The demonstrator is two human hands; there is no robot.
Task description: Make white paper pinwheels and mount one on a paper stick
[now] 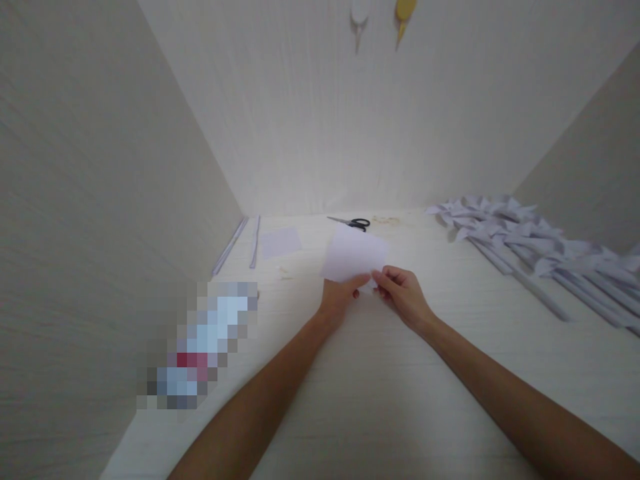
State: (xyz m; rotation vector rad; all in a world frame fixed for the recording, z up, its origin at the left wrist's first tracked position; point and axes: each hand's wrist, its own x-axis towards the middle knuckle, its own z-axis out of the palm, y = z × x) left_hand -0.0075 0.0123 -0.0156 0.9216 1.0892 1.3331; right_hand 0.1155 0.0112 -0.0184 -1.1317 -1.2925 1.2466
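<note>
A sheet of white paper [354, 253] is held up between my two hands, over the middle of the pale table. My left hand [343, 293] grips its lower edge, thumb on top and the other fingers underneath, mostly hidden. At the lower right corner my right hand [400, 290] pinches the paper between thumb and curled fingers. Just beyond the sheet lie scissors [357, 223] with black handles, partly covered by the paper.
Left of the scissors lies a paper square [281, 242], beside narrow folded paper strips [255, 241]. A blurred-out object [210, 340] lies at the near left. Many paper pieces with rolled sticks [540, 240] are piled at the right. Walls enclose the back and sides.
</note>
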